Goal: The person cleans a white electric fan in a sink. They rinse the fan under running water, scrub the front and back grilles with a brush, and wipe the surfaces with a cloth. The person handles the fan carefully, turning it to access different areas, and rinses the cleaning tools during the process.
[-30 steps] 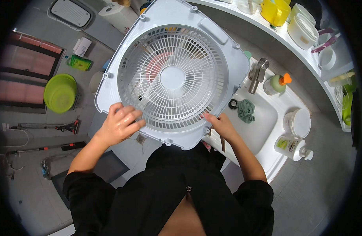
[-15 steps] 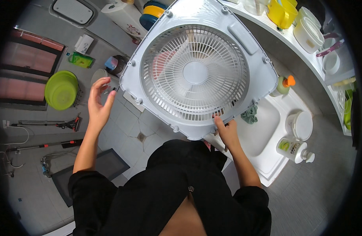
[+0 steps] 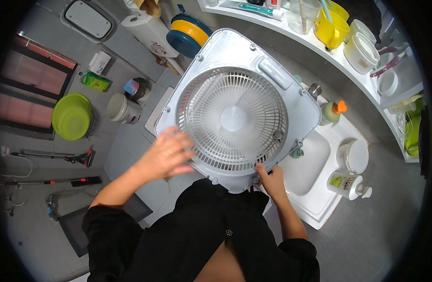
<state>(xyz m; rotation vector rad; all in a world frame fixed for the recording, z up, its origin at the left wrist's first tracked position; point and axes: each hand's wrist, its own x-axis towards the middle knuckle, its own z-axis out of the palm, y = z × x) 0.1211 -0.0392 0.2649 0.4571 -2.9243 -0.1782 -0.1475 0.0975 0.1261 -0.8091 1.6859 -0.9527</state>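
Note:
A light grey plastic fan cover (image 3: 272, 101), square with rounded corners, hangs tilted in front of me. Its round slatted grille (image 3: 232, 118) has a plain disc at the centre, and small screw posts run along the frame's rim. My right hand (image 3: 272, 182) grips the frame's lower right edge, thumb on the near face and the other fingers hidden behind. Over the lower left edge is my left hand (image 3: 166, 155), open, thumb apart from the motion-blurred fingers. Whether it touches the cover, I cannot tell.
To the right is a white sink (image 3: 312, 164) with a green cloth (image 3: 297, 153) in it. A pump bottle (image 3: 345, 184), a white tub (image 3: 353, 156) and an orange-topped bottle (image 3: 332, 113) stand on its rim. A curved shelf (image 3: 354, 70) holds cups. A green basin (image 3: 71, 116) is at left.
The fan cover has come down lower in view, with my right hand still on it. My left hand has moved right and down from beside the cover to over its lower left edge.

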